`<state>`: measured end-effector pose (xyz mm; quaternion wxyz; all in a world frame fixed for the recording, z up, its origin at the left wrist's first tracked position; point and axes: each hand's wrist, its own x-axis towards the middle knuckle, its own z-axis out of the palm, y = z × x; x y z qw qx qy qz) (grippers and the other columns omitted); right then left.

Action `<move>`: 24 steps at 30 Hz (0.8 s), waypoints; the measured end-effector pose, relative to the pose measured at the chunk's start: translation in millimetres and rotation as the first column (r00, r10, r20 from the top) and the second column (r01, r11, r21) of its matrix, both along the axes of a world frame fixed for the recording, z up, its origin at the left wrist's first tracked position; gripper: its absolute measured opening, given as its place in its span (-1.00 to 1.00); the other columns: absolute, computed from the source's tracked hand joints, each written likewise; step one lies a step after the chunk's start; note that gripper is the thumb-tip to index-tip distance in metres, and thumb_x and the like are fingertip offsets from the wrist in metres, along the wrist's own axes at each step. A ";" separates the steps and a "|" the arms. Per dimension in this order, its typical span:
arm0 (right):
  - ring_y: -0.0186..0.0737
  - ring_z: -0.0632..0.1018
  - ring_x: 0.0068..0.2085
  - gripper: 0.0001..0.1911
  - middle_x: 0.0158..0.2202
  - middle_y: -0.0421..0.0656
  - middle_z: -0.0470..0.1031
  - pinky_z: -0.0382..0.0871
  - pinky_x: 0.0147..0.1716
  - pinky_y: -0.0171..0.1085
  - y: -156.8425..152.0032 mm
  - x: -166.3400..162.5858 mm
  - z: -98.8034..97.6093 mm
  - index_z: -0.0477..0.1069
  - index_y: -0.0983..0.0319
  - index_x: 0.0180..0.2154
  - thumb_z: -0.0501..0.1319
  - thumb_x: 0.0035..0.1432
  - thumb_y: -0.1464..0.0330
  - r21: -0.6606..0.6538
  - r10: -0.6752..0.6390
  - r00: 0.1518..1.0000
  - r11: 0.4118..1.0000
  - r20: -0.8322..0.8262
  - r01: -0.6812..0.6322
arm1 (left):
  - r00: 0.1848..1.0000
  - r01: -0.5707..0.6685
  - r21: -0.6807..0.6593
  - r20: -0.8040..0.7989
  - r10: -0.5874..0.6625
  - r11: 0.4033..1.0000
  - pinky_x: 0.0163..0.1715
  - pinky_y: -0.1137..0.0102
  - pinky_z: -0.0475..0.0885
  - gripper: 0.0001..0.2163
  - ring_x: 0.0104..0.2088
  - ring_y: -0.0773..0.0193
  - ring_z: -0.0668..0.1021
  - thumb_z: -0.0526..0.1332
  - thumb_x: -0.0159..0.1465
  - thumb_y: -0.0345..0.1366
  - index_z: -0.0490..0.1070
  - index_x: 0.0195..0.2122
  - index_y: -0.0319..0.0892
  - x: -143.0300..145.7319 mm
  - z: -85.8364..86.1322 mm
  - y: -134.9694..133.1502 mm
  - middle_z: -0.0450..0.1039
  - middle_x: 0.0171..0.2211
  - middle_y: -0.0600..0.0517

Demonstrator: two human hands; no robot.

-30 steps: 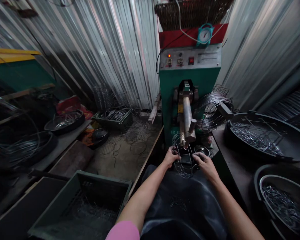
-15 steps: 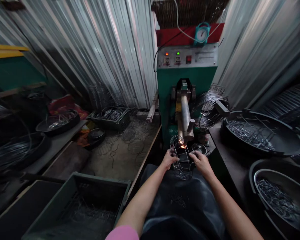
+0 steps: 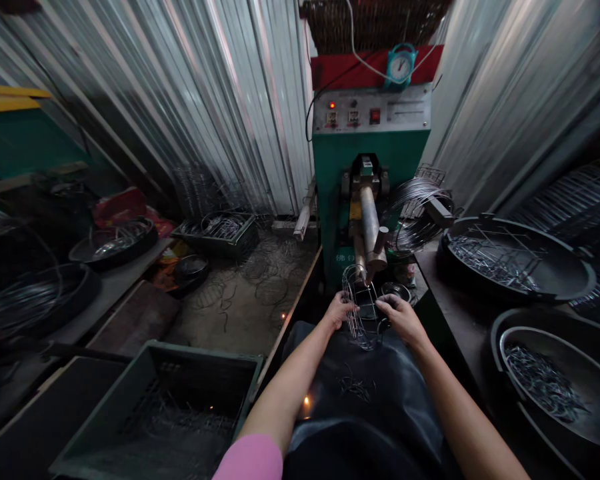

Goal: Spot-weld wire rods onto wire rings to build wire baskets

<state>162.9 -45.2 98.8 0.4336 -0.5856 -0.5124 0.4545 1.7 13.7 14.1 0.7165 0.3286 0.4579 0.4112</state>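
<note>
A round wire basket frame (image 3: 351, 293) is held upright on its side under the electrode arms (image 3: 371, 230) of a green spot welder (image 3: 330, 200). Its upper part meets or nearly meets the electrode tip; exact contact is too small to tell. My left hand (image 3: 338, 312) is closed around the frame's left side, thumb over the wires. At the right side, my right hand (image 3: 403, 321) pinches the frame near a cross wire, its fingertips partly hidden. Across the dark apron (image 3: 360, 427) on my lap lie several short bent wires (image 3: 356, 387).
At right stand two black pans, an upper pan (image 3: 570, 283) and a lower pan (image 3: 500, 347), holding wire pieces. A wire coil (image 3: 417, 220) hangs beside the welder. A green crate (image 3: 155, 353) is at lower left; a wooden board edge (image 3: 293, 310) runs alongside me.
The bright sparks at the electrode tip are gone, and a few glowing specks show lower left and over the apron. The welder's green lamp has gone dark. Both hands keep their hold.
</note>
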 end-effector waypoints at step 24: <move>-0.25 0.46 -0.39 -0.65 -0.43 -0.16 0.50 0.31 -0.39 -0.29 7.5 -8.6 -3.9 0.46 0.24 -0.40 0.27 -0.16 0.10 0.004 -0.025 0.993 1.000 -0.114 0.026 | 1.000 -0.006 -0.180 -0.030 0.001 0.984 -0.65 0.52 0.20 -0.73 -0.69 0.50 0.21 0.31 -0.08 -0.27 0.23 -0.45 -0.20 4.0 6.7 2.8 0.16 -0.62 0.19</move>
